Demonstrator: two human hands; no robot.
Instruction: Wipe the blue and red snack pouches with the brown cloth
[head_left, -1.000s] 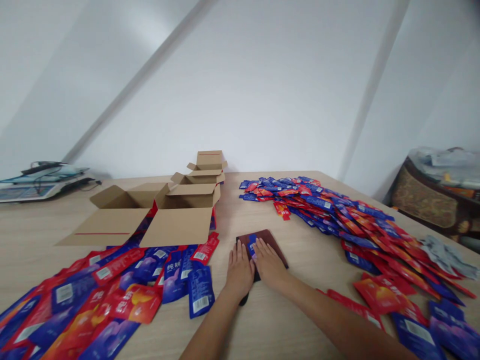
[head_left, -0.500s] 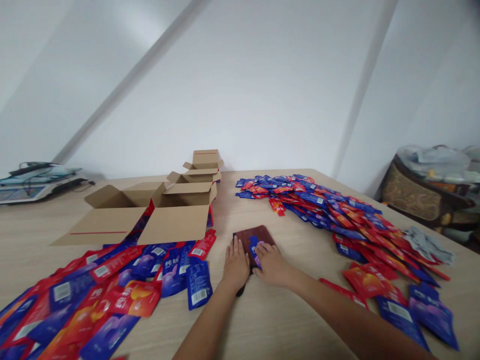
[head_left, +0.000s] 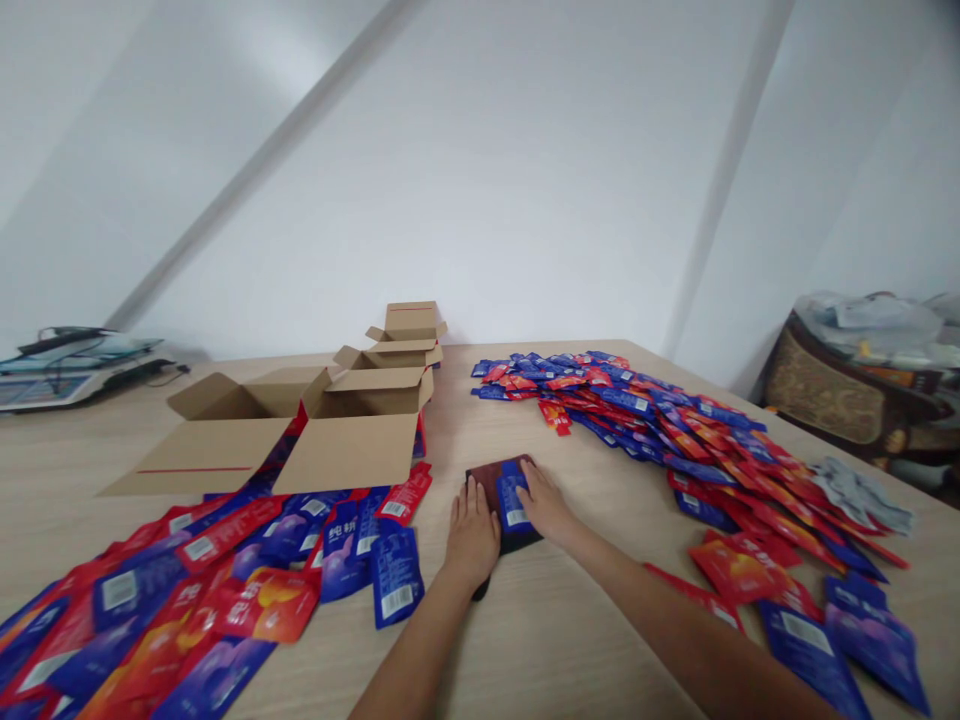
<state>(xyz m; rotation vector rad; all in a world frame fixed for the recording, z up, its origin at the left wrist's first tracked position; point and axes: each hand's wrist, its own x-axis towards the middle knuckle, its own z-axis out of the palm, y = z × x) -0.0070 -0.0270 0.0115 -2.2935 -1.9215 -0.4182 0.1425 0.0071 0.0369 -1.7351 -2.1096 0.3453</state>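
A small stack of flat packets, dark red under a blue packet (head_left: 512,498), lies on the wooden table (head_left: 525,640) right in front of me. My left hand (head_left: 471,533) lies flat against the stack's left side, fingers stretched out. My right hand (head_left: 546,502) rests on the stack's right edge, fingers curved over it and touching the blue packet on top. Neither hand lifts anything.
Several open cardboard boxes (head_left: 352,425) stand in a row behind the stack, to the left. Red and blue packets spread in a heap at left (head_left: 195,590) and in a long band at right (head_left: 697,450). A scale (head_left: 67,365) sits far left; a cluttered basket (head_left: 862,385) far right.
My right hand slid from on top of the stack to its right edge, uncovering the blue packet. The left hand stayed put. The camera shifted slightly.
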